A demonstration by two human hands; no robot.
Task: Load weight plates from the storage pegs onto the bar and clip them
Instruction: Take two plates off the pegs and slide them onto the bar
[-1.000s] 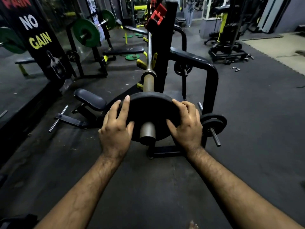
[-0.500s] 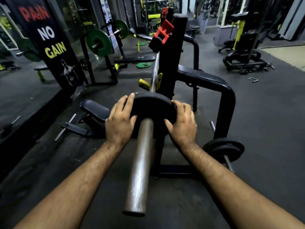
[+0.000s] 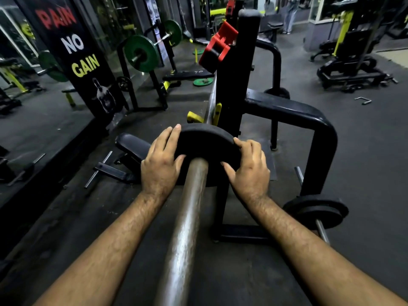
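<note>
A black weight plate [image 3: 207,140] sits on the steel bar sleeve [image 3: 187,219], far along it toward the rack. My left hand [image 3: 161,164] grips the plate's left rim and my right hand [image 3: 247,166] grips its right rim. The sleeve runs from the plate down to the bottom of the view. Two black plates [image 3: 318,208] hang on a storage peg at the lower right of the rack. A red clip [image 3: 218,46] sits high on the black upright [image 3: 238,71].
A black bench pad [image 3: 132,144] lies left of the plate. The rack's curved black frame [image 3: 309,120] stands to the right. A bar with green plates [image 3: 141,53] rests on another rack behind. A banner [image 3: 72,56] stands at the left.
Both hands have pushed the black plate along the sleeve away from me, toward the rack. Much more bare sleeve now shows in front of the plate.
</note>
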